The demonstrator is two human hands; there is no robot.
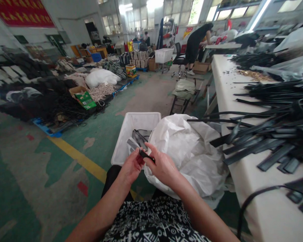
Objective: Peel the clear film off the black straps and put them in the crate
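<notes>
Over the white plastic bin (118, 144) both hands hold one black strap (146, 155). Its flat, shiny grey end points up and to the left. My left hand (134, 164) is closed around the strap just below that flat end. My right hand (163, 165) grips the other end between thumb and fingers, the index finger raised a little. Several dark straps (140, 137) lie inside the bin beneath my hands. A large white sack (189, 154) stands against the bin's right side, close to my right hand.
To the right runs a long white table (224, 90) heaped with black straps (267, 134). A stool with folded cloth (183, 89) stands ahead. At left, a blue pallet (47, 129) carries piled goods and a green carton (84, 99). A person (195, 43) bends over a table farther back.
</notes>
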